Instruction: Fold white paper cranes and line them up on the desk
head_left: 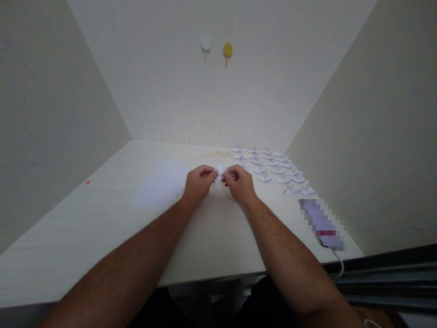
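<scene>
One folded paper [220, 169] | between left fingers [213, 174] and right fingers [228, 176] | pinched by both

Head view, forward-down onto the tabletop [211, 237]

arms [136, 250] [283, 241]: bare, converging forward | hands [199, 183] [241, 183]: near each other, pinching

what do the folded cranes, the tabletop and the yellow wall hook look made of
Folded cranes: most likely matte white paper, from their thin, sharp points.
Tabletop: probably wood-look laminate or board, pale and dull, with faint streaks like grain; solid wood possible.
Yellow wall hook: perhaps plastic, from its even color; too small to judge its finish.
</scene>
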Demonstrator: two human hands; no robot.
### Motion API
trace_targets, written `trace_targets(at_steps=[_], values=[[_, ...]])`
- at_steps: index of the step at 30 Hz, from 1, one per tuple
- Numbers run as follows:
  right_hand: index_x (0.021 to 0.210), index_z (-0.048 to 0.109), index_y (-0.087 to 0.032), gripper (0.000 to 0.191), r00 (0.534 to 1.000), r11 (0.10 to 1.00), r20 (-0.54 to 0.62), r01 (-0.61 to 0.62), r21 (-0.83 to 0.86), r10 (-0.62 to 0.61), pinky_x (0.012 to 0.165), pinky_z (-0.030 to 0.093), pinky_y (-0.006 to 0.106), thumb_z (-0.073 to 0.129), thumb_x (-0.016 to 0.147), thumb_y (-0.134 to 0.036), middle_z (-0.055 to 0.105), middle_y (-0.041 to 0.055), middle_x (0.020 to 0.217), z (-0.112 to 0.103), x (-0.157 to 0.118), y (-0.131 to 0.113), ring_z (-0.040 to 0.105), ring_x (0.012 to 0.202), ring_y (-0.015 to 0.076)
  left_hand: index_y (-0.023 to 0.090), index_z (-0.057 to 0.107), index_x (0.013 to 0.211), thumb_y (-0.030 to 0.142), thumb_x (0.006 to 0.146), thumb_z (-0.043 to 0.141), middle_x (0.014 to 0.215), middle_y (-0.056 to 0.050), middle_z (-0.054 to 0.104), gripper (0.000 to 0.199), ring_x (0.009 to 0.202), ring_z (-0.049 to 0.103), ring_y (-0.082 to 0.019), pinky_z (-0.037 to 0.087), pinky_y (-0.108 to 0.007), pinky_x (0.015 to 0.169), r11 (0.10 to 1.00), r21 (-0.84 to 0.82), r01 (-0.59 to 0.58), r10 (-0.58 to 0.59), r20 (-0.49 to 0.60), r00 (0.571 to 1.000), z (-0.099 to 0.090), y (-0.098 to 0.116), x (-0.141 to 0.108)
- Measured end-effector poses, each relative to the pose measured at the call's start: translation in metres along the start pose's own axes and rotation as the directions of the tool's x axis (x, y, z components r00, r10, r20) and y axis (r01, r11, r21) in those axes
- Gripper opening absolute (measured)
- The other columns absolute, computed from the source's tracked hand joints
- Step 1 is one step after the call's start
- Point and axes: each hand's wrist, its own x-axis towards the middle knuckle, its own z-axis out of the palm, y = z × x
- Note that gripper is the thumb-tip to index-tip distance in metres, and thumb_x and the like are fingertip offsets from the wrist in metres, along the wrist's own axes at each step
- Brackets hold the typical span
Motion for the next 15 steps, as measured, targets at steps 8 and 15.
trace_targets(at_steps=[8, 15], values=[[0.083, 0.065, -0.02, 0.015, 0.996, 0.995, 0.042, 0.086, -0.044, -0.084, 0.06, 0.051, 0.025, 0.064, 0.078, -0.034, 0.066, 0.0029, 0.084, -0.0028, 0.0003, 0.0017, 0.061, 0.07, 0.0129, 0.018, 0.072, 0.071, 0.029, 0.067, 0.072, 0.073, -0.003, 0.072, 0.012, 0.07, 0.065, -0.017, 0.051, -0.029, 0.071, 0.989, 0.095, -0.11, 0.104, 0.069, 0.992, -0.0008, 0.0063, -0.004], [0.079, 0.066, -0.018, 0.016, 0.999, 0.999, 0.032, 0.027, 0.032, -0.028, 0.056, 0.054, 0.026, 0.067, 0.075, -0.034, 0.064, 0.0008, 0.072, -0.0016, 0.001, 0.0053, 0.06, 0.062, 0.0123, 0.018, 0.07, 0.069, 0.026, 0.067, 0.072, 0.066, -0.001, 0.069, 0.008, 0.064, 0.063, -0.015, 0.05, -0.026, 0.064, 0.995, 0.028, -0.091, 0.089, 0.057, 0.994, -0.0003, 0.0053, -0.0029]])
